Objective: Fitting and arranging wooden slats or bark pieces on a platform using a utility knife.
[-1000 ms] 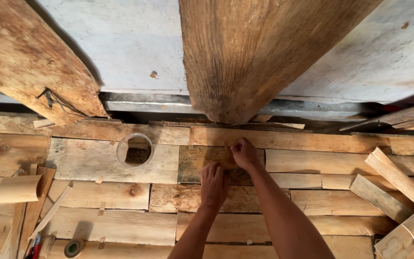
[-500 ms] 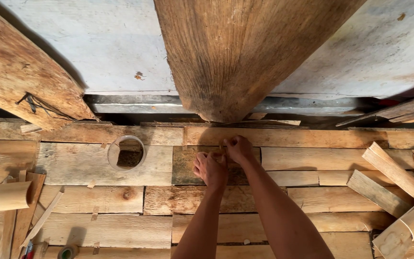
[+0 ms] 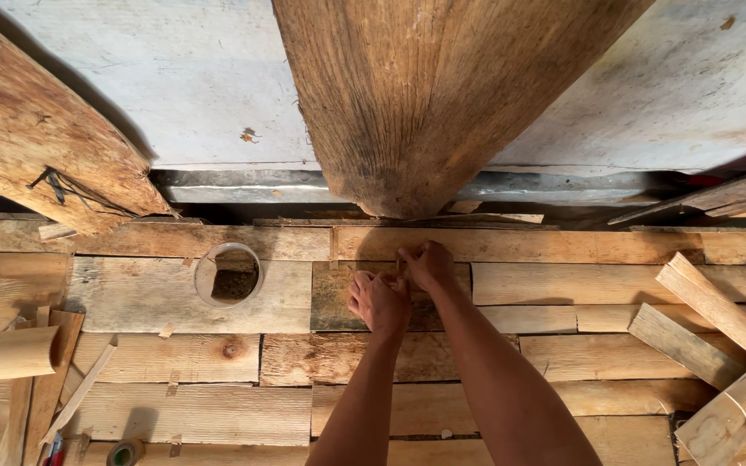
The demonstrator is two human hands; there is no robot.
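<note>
both my hands are out in front of me on a wall of short, rough-sawn boards laid in rows like cladding. my left hand (image 3: 379,302) lies flat against a darker, weathered board (image 3: 334,293), fingers together and pointing up, the thumb side nearest my other hand. my right hand (image 3: 429,264) sits just above and to the right of it, knuckles bent, fingertips pinched together at the top edge of that same dark board, right where it meets the long pale plank (image 3: 563,246) running above it. whatever i pinch there is too small to make out, so i cannot tell if anything is between the fingertips.

the dark board is greyer and browner than its neighbours, with coarse saw marks and a streaky grain; it sits in the second row, directly under the foot of a thick, cracked timber post (image 3: 425,95) that leans toward me from above. to its left, touching it, is a paler board with a round hole (image 3: 229,274) cut through it, ringed by a light rim.

another heavy beam (image 3: 36,138) slants in at the upper left, a tangle of dark wire caught on it. behind both timbers is a flat whitish sheet (image 3: 192,86). loose offcuts (image 3: 710,302) lie piled at the right edge, well apart from my hands, and a curved piece of wood (image 3: 17,352) rests at the left. a small roll of tape (image 3: 124,451) shows at the bottom left.
</note>
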